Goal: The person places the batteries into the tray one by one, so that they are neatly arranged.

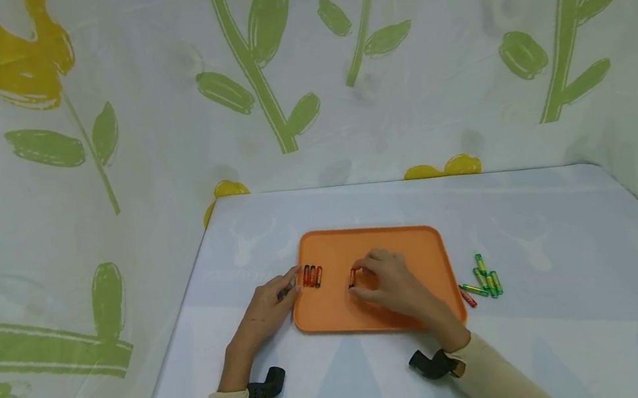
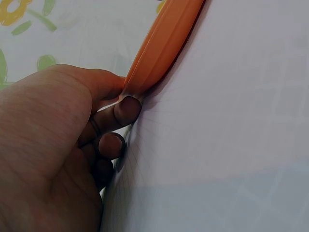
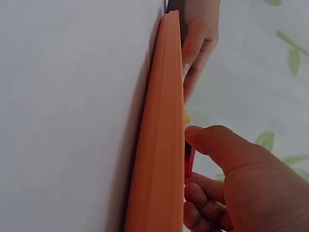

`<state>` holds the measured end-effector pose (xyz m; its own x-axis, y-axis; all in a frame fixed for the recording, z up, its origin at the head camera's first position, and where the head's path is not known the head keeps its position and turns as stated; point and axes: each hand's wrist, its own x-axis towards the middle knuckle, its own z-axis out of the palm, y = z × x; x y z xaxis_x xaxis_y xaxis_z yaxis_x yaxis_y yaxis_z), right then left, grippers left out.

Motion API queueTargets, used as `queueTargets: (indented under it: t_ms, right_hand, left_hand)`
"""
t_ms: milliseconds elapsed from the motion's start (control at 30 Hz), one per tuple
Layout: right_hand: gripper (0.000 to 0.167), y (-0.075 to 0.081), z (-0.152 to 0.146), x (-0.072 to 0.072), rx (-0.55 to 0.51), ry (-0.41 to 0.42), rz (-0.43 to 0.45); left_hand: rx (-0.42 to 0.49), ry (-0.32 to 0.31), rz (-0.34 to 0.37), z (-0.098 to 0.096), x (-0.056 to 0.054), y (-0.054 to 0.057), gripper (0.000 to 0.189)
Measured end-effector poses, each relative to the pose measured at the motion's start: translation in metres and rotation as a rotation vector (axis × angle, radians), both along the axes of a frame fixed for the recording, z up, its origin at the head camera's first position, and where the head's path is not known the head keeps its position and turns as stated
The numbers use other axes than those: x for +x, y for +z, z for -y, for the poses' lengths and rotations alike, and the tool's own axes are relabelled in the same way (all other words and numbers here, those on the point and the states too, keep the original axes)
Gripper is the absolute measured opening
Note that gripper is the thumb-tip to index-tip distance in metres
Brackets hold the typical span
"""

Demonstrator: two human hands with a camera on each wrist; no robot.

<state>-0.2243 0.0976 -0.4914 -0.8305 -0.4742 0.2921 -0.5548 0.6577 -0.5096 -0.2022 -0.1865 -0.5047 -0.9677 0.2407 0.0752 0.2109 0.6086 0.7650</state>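
On the table lies an orange tray (image 1: pixel 333 310). At its left edge my left hand (image 1: pixel 267 308) pinches the rim; the left wrist view shows the thumb and fingertips at the tray corner (image 2: pixel 159 53). Over the middle of the tray my right hand (image 1: pixel 392 283) holds a red and black battery (image 1: pixel 352 278) upright in the head view, thumb at one end and fingers at the other. The right wrist view shows that battery (image 3: pixel 189 159) just past the tray's rim (image 3: pixel 159 140). Three red and black batteries (image 1: pixel 312 276) lie side by side near the tray's left edge.
Right of the tray, several green batteries (image 1: pixel 491 283) lie in a loose group on the table (image 1: pixel 550 330). One red battery (image 1: pixel 468 297) lies close to the tray's right edge. A flower-patterned curtain (image 1: pixel 356 115) hangs behind the table.
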Motion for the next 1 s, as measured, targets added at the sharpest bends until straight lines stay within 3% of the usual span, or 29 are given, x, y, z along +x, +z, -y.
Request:
queueTargets:
  t_ms: [167, 467, 1000]
  right_hand:
    - [0.038, -0.008, 0.011, -0.004, 0.026, 0.004, 0.029]
    - [0.041, -0.007, 0.024, -0.008, 0.003, -0.018, 0.085]
    - [0.04, -0.014, 0.041, -0.02, -0.012, -0.002, 0.079]
  left_hand:
    - [-0.014, 0.012, 0.018, 0.001, 0.002, -0.003, 0.047]
    - [-0.016, 0.017, 0.025, -0.002, 0.001, -0.001, 0.047]
    - [-0.029, 0.015, 0.033, 0.001, -0.001, 0.001, 0.048]
